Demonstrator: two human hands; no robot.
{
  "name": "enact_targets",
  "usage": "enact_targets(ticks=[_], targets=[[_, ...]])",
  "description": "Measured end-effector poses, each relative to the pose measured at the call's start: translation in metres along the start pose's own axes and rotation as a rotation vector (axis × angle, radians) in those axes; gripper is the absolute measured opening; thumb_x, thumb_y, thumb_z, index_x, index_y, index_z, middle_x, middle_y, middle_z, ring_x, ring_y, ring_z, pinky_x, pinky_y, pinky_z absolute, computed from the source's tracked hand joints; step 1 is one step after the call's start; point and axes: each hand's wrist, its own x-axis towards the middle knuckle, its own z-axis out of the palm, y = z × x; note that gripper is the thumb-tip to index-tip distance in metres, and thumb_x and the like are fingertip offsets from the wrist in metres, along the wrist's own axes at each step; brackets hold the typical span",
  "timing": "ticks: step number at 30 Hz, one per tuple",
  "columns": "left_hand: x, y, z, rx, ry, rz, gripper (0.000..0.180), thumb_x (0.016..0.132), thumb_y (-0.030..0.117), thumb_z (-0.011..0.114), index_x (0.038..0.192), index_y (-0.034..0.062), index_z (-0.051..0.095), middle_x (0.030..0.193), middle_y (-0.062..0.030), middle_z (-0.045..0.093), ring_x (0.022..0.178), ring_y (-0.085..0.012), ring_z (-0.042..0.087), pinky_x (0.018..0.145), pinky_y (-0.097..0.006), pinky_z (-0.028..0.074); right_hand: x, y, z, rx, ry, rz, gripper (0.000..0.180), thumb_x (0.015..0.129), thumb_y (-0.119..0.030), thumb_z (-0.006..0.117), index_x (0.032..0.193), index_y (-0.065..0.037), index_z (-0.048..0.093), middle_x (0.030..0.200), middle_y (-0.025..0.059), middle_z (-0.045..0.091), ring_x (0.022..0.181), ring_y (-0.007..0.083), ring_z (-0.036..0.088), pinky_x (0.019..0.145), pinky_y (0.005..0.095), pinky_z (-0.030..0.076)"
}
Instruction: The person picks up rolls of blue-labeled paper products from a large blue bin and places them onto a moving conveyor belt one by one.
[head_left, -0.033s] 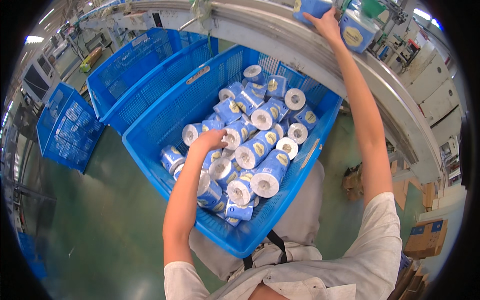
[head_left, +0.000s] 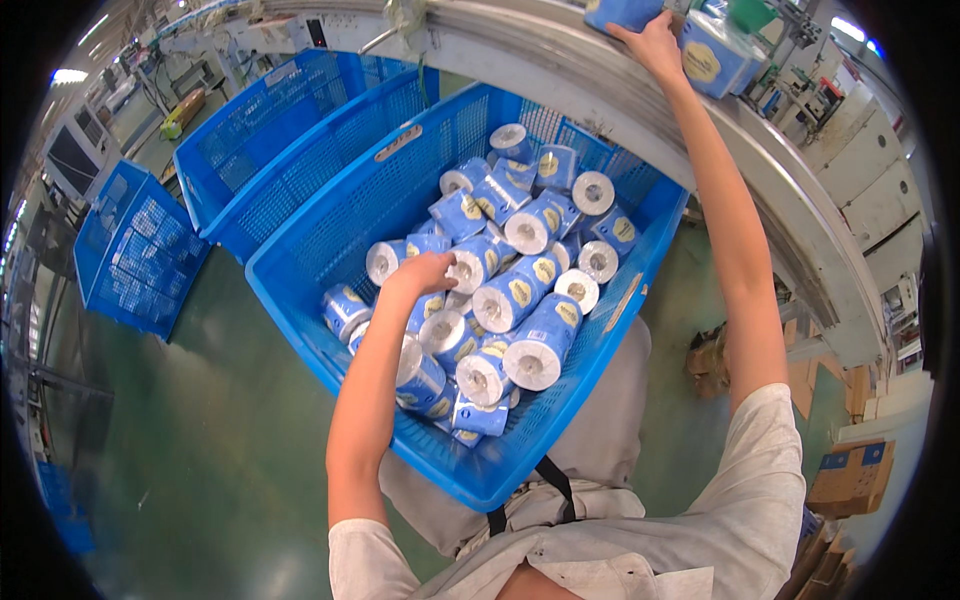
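A large blue plastic crate is heaped with toilet paper rolls in blue-and-white wrap, lying at many angles. My left hand reaches into the heap, its fingers bent round the end of a toilet paper roll; the far side of the grip is hidden. Up on the metal ledge, my right hand has thumb and fingers spread round a blue-wrapped roll, partly cut off by the picture's upper edge. Close beside that hand stands another blue pack with a pale label.
A long metal rail runs behind the crate. More blue crates stand to the left, and one farther left holds packs. Cardboard boxes lie at the right, near the machine cabinets.
The view has shifted very slightly. Both hands keep their places, the left at the roll in the crate and the right at the roll on the ledge.
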Motion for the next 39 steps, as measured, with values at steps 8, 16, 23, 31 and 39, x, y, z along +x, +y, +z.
enact_targets(ticks=[8,16,23,31,39], targets=[[-0.019,0.007,-0.011,-0.041,-0.031,-0.070,0.048,0.084,0.033,0.070,0.127,0.0131,0.062,0.122,-0.0154,0.068,0.112,-0.0350,0.064,0.093,-0.046,0.053,-0.263,0.055,0.137,-0.361,-1.280,-1.049,0.072,0.069,-0.001,0.076,0.137,-0.010,0.053,0.134,0.0150,0.056,0.125,0.0335,0.053,0.108,0.0406,0.044],[-0.006,-0.006,-0.004,0.003,0.019,-0.028,0.046,0.083,0.032,0.071,0.123,0.0112,0.064,0.119,-0.0169,0.068,0.109,-0.0360,0.065,0.091,-0.047,0.053,-0.351,0.079,0.152,-0.170,-1.343,-1.158,0.107,0.058,-0.030,0.091,0.149,-0.017,0.034,0.134,0.0213,0.048,0.121,0.0403,0.052,0.100,0.0455,0.045],[-0.011,-0.008,-0.005,0.013,0.022,-0.079,0.051,0.084,0.039,0.070,0.125,0.0091,0.062,0.113,-0.0168,0.071,0.104,-0.0357,0.067,0.090,-0.045,0.053,-0.270,0.017,0.068,0.188,-0.925,-0.776,0.094,0.064,-0.039,0.087,0.143,-0.010,0.047,0.127,0.0181,0.055,0.119,0.0364,0.056,0.102,0.0440,0.046],[-0.010,0.002,-0.009,0.002,0.034,-0.068,0.049,0.087,0.041,0.066,0.124,0.0087,0.062,0.109,-0.0145,0.072,0.102,-0.0337,0.068,0.089,-0.043,0.054,-0.081,-0.049,-0.061,0.241,0.217,-0.659,0.085,0.075,-0.039,0.085,0.142,-0.005,0.046,0.132,0.0173,0.058,0.120,0.0266,0.059,0.101,0.0386,0.049],[0.000,-0.003,-0.007,0.002,0.054,-0.009,0.047,0.087,0.040,0.067,0.121,0.0088,0.063,0.107,-0.0149,0.072,0.099,-0.0340,0.068,0.086,-0.043,0.054,0.009,-0.005,-0.018,-0.481,0.462,-0.587,0.079,0.081,-0.054,0.075,0.139,-0.007,0.051,0.128,0.0226,0.058,0.119,0.0383,0.057,0.102,0.0460,0.047]])
